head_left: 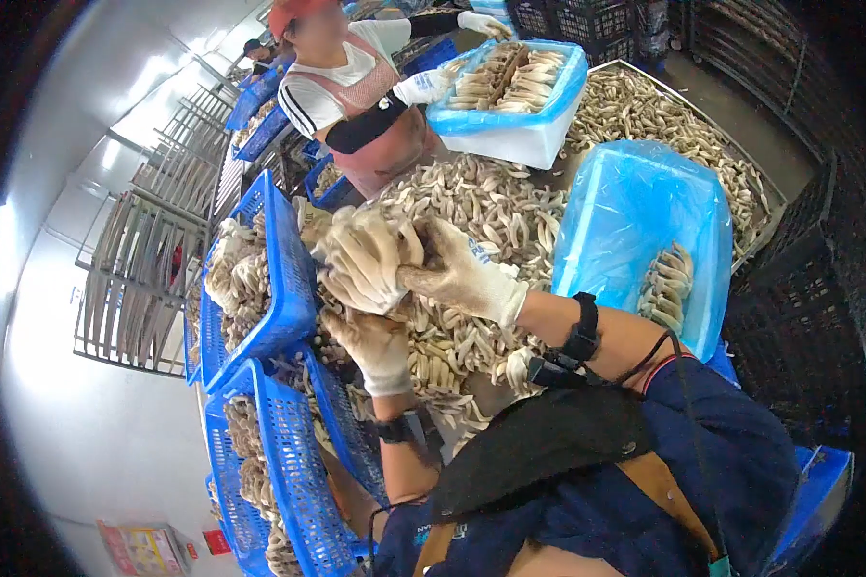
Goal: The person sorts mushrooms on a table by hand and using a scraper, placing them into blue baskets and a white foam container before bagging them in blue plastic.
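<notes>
A cluster of pale, thick-stemmed mushrooms (364,252) is raised above the heaped table. My right hand (458,274), in a soiled white work glove, grips its right side with thumb and fingers. Just under the cluster's lower end is my left hand (372,346), gloved too, with its fingers bent upward. Whether those fingers close on the cluster or only touch it is hidden. Loose mushrooms (476,202) cover the table behind and below both hands. To the right, a box lined with blue plastic film (606,209) holds a short row of mushrooms (667,288).
Blue plastic crates (296,303) of mushroom clusters stand close on my left, with another crate (296,461) nearer me. Across the table, a co-worker (361,94) in gloves handles a filled, film-lined white box (505,137). Dark crates (786,324) stack at right.
</notes>
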Motion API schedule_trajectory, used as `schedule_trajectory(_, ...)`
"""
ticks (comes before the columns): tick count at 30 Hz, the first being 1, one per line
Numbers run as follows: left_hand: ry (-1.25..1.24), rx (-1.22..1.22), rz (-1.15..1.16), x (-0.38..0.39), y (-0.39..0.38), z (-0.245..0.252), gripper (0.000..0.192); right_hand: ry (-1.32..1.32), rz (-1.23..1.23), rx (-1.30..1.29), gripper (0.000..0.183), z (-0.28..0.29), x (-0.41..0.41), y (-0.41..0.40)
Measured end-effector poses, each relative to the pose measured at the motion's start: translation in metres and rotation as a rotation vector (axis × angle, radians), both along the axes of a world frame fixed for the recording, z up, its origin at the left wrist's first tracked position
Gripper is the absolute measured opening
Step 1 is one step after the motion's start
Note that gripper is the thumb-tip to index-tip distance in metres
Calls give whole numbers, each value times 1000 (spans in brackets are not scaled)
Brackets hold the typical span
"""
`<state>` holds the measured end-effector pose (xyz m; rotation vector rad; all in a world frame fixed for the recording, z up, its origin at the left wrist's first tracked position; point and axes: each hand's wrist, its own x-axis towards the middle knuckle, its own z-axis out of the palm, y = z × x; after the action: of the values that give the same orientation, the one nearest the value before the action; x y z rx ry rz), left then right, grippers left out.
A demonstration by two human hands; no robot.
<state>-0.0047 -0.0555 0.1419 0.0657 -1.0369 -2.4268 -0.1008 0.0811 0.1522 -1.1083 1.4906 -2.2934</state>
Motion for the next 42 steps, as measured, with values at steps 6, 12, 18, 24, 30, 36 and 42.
schedule_trajectory(6, -100, -490, 17, 3, 2, -21, 74, 14, -217, -22, 50, -19, 13, -20)
schedule_trajectory(12, -54, 70, -70, -4, 28, -12, 66, 320, -202, 178, 31, -10, 5, -5)
schedule_trajectory(18, 129, 276, -96, -17, -5, -40, 59, 193, 36, 760, 61, -45, -16, 30)
schedule_trajectory(24, 219, 106, -364, -4, -9, -54, 69, 438, -124, 247, 67, 12, -9, 24)
schedule_trajectory(30, -74, 44, -58, -8, 23, -18, 81, 870, -194, 400, 35, -18, 24, 7)
schedule_trajectory(36, 20, -326, 218, 0, 28, 10, 64, 294, 37, 252, 50, -11, 19, 17)
schedule_trajectory(42, -13, -1051, 699, -9, 47, 11, 89, -212, 244, -236, 90, 5, 16, -2)
